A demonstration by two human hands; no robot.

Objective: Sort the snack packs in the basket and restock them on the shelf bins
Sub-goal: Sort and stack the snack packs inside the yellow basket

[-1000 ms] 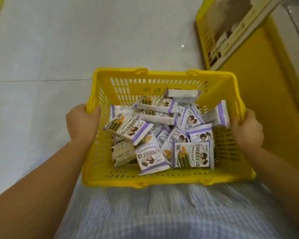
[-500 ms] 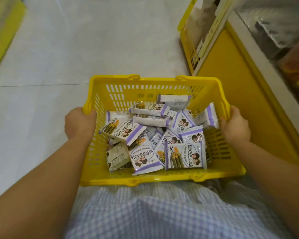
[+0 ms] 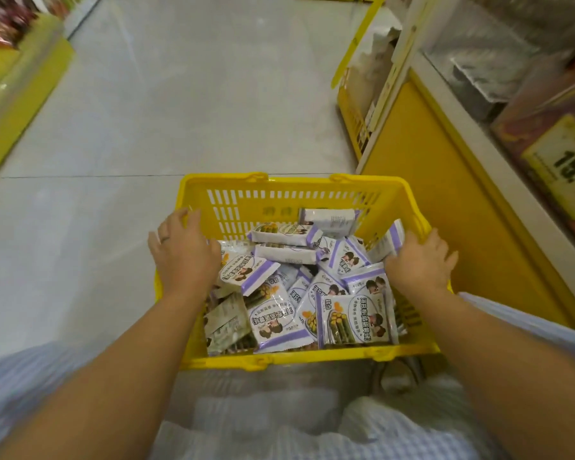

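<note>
Head view. You hold the yellow basket [image 3: 279, 184] directly in front of you, its near rim against your checked garment [image 3: 312, 433] and its far wall toward the aisle. The snack packs [image 3: 349, 323] all lie inside it in a loose, overlapping heap. They are white and purple wrappers with cartoon figures, and one greenish pack [image 3: 228, 322] sits at the near left corner.

Your left hand [image 3: 183, 254] is over the left rim, palm down, with the fingers spread and fairly straight. It grips nothing. A ring [image 3: 164, 239] shows on one finger. Whether the palm touches the rim cannot be told.

Your right hand [image 3: 422, 260] is at the right rim, also palm down, fingers loosely extended along the wall edge and the thumb side just beside the nearest packs. No pack is held in either hand.

Surroundings: pale tiled floor [image 3: 180, 94] runs ahead. A shelf unit [image 3: 429, 167] with a yellow base panel stands to your right, close to the basket's right wall. Its bins are blurred, and a yellow price tag [image 3: 568, 167] reading 15 is legible. A second yellow basket [image 3: 352, 111] stands on the floor beyond that unit. Another yellow-based shelf [image 3: 14, 94] lines the left side, well apart from you.
</note>
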